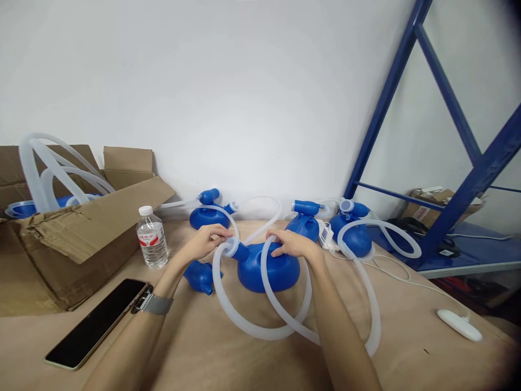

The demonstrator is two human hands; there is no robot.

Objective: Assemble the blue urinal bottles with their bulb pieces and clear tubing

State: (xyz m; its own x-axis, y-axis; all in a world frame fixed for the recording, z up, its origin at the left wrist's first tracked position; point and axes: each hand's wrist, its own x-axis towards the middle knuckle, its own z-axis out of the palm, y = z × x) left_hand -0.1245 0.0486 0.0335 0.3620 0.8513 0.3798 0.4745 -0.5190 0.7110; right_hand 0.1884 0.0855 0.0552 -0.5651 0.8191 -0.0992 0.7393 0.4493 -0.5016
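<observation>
A blue plastic urinal bottle lies in front of me, its angled neck pointing up and left. My left hand has its fingers closed at the white cap on that neck. From the cap a translucent white tube loops down over the table and back up around the bottle. My right hand rests above the bottle, thumb and fingers pinched around a length of this tube. A small blue spouted piece lies below my left hand.
More blue bottles with tubes stand along the wall, one at left and two at right. A cardboard box, water bottle and phone are at left. Right are a power strip, a white device and a blue rack.
</observation>
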